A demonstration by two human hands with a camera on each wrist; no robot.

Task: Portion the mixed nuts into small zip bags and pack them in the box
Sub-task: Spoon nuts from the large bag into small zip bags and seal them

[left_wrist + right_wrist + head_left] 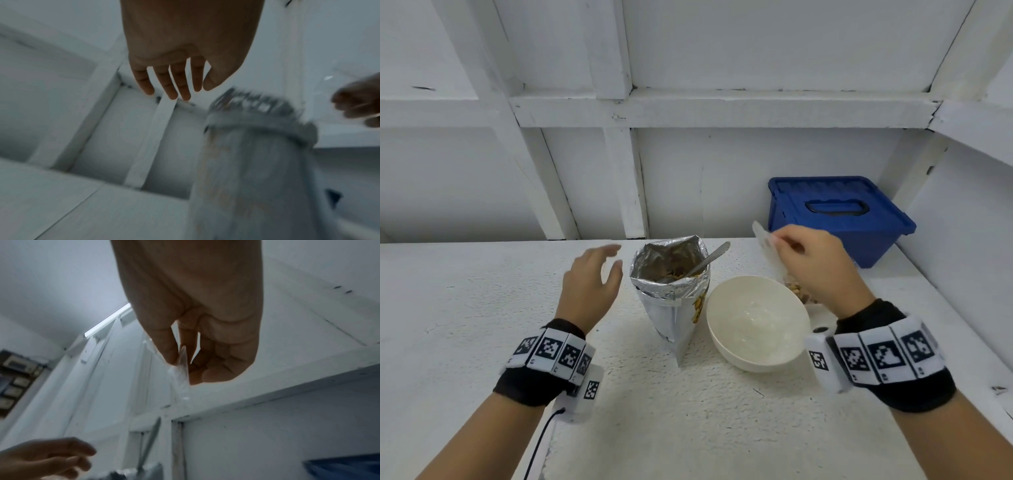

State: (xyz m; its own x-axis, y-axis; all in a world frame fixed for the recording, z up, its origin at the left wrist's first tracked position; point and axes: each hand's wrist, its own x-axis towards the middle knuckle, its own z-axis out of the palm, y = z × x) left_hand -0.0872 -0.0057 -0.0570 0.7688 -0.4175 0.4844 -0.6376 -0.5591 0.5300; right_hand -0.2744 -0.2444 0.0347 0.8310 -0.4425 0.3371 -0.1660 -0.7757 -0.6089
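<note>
A: What are the two hands doing?

B: The right hand (815, 270) pinches the top of one clear zip bag (768, 245) between thumb and fingers (168, 344); the bag hangs behind the hand, near the surface's right edge, with nuts (796, 289) at its bottom. The left hand (590, 284) hovers spread and relaxed, holding nothing, just left of the foil pouch (671, 301).

A: What is hard to make out?

B: The hand covers most of the zip bag, so whether its seal is closed cannot be told. The left wrist view is blurred. The bowl of the one spoon (709, 258) is sunk in the pouch; only the handle shows.

A: And the count?

B: One open foil pouch mid-surface, one white bowl (756, 325) just right of it, and one blue box (839, 219), lid on, at the far right corner.
</note>
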